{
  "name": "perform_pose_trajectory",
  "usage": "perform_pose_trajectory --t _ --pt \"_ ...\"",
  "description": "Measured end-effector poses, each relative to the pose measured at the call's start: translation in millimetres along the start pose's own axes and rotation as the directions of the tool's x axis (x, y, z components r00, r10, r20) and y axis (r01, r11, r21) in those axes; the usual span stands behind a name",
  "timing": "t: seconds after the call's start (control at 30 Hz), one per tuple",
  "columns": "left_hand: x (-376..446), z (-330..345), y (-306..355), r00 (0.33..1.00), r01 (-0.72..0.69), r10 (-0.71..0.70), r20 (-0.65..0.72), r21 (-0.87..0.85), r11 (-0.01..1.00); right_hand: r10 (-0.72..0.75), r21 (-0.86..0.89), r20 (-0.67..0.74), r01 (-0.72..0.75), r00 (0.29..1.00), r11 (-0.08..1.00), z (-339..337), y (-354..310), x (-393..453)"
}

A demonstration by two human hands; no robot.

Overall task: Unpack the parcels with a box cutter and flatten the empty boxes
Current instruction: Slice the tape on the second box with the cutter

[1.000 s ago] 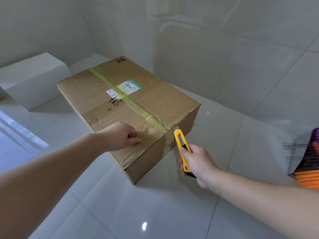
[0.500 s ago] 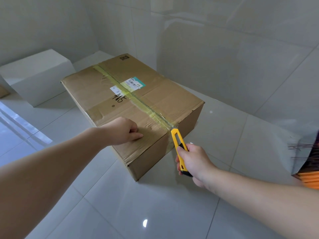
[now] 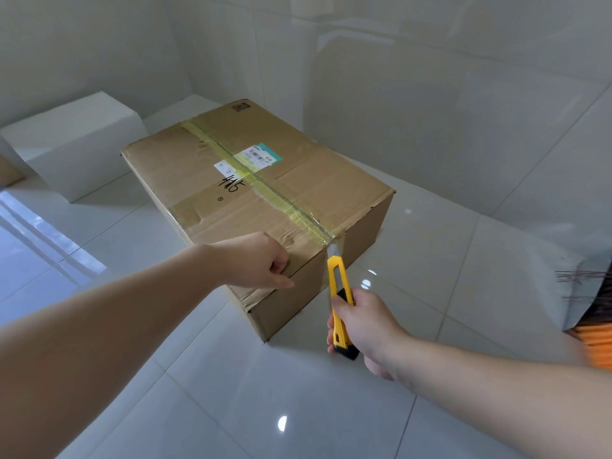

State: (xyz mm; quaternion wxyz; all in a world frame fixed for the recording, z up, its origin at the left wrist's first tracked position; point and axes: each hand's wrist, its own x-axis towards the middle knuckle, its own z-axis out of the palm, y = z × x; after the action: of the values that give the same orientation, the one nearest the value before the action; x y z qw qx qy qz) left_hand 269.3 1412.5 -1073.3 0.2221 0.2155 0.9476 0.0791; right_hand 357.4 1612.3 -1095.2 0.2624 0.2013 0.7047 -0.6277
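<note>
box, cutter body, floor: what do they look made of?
Box: brown corrugated cardboard, matte, going by its creases and dented edges; glossy yellowish tape runs along the seam. Cutter: likely yellow plastic body, smooth, with a black end and a metallic blade tip. Floor: glossy pale tile, probably ceramic, with grout lines and light reflections.

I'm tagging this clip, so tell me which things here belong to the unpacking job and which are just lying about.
Part of the job:
- large brown cardboard box, sealed with yellowish tape
- yellow box cutter, gripped by right hand
- left hand, resting on the box

Lying about:
- white block behind
- orange object, far right
</note>
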Motion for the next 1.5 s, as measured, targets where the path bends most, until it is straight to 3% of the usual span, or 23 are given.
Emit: perform_pose_trajectory --t 0.4,0.6,0.8,1.13,1.33,1.5 --pt "-2.6 -8.8 -1.6 0.991 0.109 -0.116 -0.072 -0.098 0.989 0.050 -0.062 0.144 -0.041 0.988 0.997 13.9 4.9 -22.0" --pt "3.2 -6.2 3.7 0.998 0.050 -0.050 -0.037 -0.018 0.999 -0.032 0.034 -0.107 0.035 0.994 0.999 -11.1 -3.4 -13.5" --pt "14.2 -3.2 31.6 0.999 0.022 -0.013 -0.046 0.207 0.978 -0.176 -0.025 -0.158 0.175 0.972 0.984 -27.0 -30.4 2.9" --pt "11.9 -5.2 39.6 0.995 -0.022 -0.001 0.101 0.229 0.973 -0.305 -0.075 -0.112 0.298 0.946 0.952 -27.1 -64.1 20.2" --pt "-4.8 3.2 47.2 0.976 -0.170 0.144 0.164 0.153 0.974 -0.350 -0.132 -0.062 0.340 0.935 0.931 -24.3 -73.2 30.3" --pt "5.8 -14.3 22.6 0.996 -0.016 0.009 0.085 0.083 0.996 -0.398 -0.194 0.005 0.391 0.918 0.900 -15.6 -95.5 46.4"
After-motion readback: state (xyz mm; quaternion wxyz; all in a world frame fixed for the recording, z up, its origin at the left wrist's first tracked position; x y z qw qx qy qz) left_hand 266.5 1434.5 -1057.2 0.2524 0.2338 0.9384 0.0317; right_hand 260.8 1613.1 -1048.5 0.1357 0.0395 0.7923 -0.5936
